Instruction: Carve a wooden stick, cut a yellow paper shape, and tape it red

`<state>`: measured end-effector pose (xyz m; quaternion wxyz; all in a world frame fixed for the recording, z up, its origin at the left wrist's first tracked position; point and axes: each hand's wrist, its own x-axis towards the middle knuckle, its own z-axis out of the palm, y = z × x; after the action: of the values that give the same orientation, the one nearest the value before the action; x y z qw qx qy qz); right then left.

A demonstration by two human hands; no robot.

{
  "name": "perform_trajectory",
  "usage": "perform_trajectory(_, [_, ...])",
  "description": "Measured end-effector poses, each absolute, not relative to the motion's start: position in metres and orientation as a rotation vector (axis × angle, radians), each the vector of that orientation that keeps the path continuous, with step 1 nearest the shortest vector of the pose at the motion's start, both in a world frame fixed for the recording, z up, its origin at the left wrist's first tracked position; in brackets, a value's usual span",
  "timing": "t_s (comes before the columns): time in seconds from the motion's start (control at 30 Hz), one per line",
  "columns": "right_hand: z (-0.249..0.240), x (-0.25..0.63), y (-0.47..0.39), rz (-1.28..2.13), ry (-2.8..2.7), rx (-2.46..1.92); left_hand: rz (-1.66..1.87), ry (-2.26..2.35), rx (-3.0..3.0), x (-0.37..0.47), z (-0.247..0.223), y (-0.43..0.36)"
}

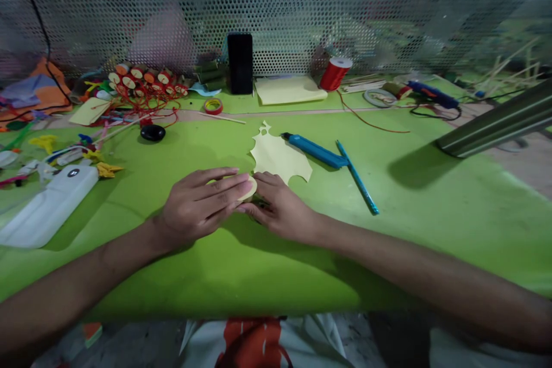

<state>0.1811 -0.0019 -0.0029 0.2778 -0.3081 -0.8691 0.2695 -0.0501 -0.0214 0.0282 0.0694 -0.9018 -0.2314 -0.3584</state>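
Near the middle of the green table, my two hands meet over a small cream paper disc [248, 190]. My left hand [199, 202] lies across it with long, close-set fingers, fingertips pressing on its face. Curled in from the other side, my right hand [282, 207] has thumb and fingers around the disc's edge; whatever is beneath the disc is hidden. Just beyond lies a cream paper sheet [278, 155] with scalloped, cut-out edges. A blue utility knife [317, 151] touches its upper right side, and a teal pencil [357, 178] lies right of the knife.
A phone [240, 63] stands against the perforated metal panel [284, 6]. Along the back lie red rolls with strings [140, 80], folded paper [290, 91], a red thread spool [335, 73] and a glue gun [432, 94]. A white case [52, 204] is left; a metal tube [495, 121] slants in right.
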Motion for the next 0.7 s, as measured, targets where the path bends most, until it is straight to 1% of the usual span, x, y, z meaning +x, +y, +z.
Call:
perform_trajectory(0.17, [0.005,0.183,-0.001,0.727,-2.322,-0.834,-1.039,-0.701,-2.725,-0.052,0.028,-0.021])
perform_trajectory(0.33, [0.026,0.195,-0.002,0.930,-2.133,-0.738,-1.034,-0.656,-2.697,-0.051,0.028,-0.020])
perform_trajectory(0.4, [0.029,0.198,-0.002,0.963,-2.068,-0.708,-1.034,-0.637,-2.689,-0.050,0.028,-0.020])
perform_trajectory(0.7, [0.017,0.190,-0.002,1.005,-2.026,-0.567,-1.027,-0.609,-2.663,-0.051,0.028,-0.021])
